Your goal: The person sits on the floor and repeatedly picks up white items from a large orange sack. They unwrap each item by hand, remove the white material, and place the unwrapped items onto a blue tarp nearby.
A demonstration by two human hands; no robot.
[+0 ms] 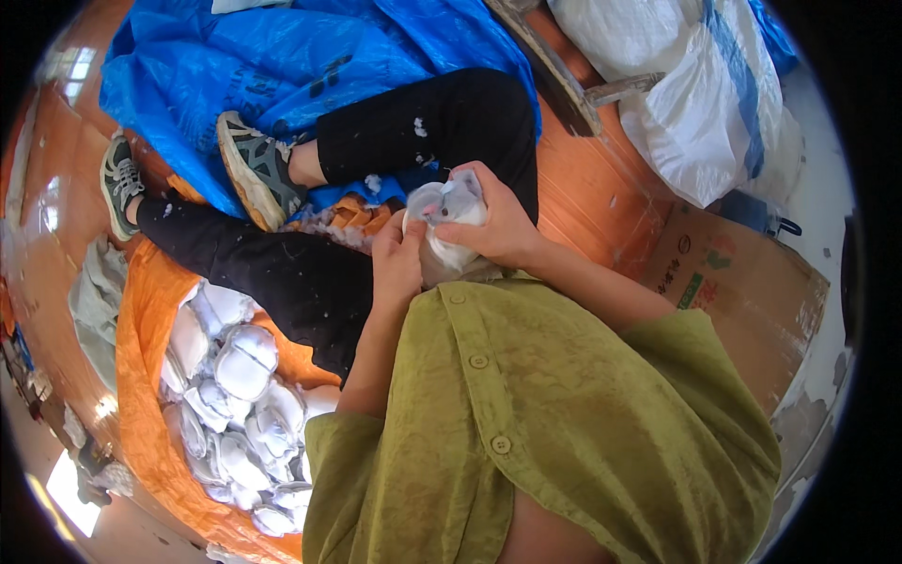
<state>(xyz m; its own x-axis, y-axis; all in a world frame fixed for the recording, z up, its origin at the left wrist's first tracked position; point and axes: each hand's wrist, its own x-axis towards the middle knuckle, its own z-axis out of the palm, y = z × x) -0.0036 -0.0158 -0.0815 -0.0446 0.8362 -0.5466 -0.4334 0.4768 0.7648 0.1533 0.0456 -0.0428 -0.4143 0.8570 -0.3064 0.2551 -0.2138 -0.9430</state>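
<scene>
A small grey and white plush toy [449, 209] with ears and a pinkish nose is held in front of my belly, above my lap. My left hand [396, 258] grips its left side, thumb pressed on the front near the face. On the other side my right hand [498, 221] wraps round the head, its thumb across the lower face and its fingers behind an ear. White fabric of the toy's lower part hangs beneath the hands, partly hidden by them. Bits of white fluff [374, 183] cling to my black trousers.
To my left an orange sack [146, 376] stands open, holding several grey-white plush pieces [246, 362]. A blue woven sheet [254, 70] lies under my feet. A wooden stool [554, 66], white sacks [695, 103] and a cardboard box [723, 291] are on the right. A grey cloth [98, 301] lies far left.
</scene>
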